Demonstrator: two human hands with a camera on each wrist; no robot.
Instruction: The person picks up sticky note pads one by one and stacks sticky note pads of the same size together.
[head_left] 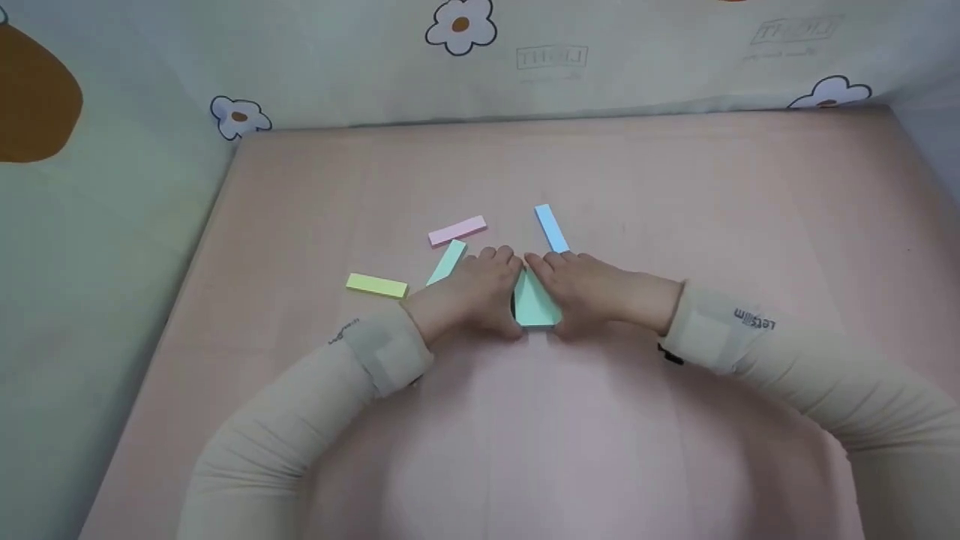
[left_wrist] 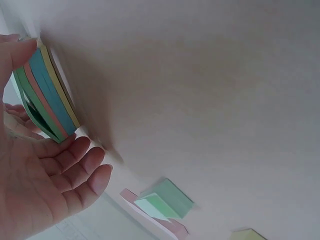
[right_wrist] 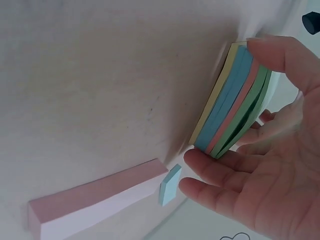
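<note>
On the pink surface, a stack of coloured paper pads (head_left: 536, 301) is held between both hands, with a mint-green one on top. Its edges show green, pink, blue and yellow layers (left_wrist: 50, 92) in the left wrist view; the green layers bow apart slightly. My left hand (head_left: 487, 289) grips the left side, thumb at the near end and fingers at the far end. Mirroring it, my right hand (head_left: 589, 292) grips the right side, its thumb (right_wrist: 282, 52) over one end. The hands partly cover the stack in the head view.
Beside the left hand lie a yellow strip (head_left: 376, 286), a mint-green strip (head_left: 448, 261) and a pink strip (head_left: 458, 231). A blue strip (head_left: 552, 228) lies beyond the right hand. In the right wrist view there is a long pinkish block (right_wrist: 100, 195). A flower-printed cloth (head_left: 337, 67) borders the table.
</note>
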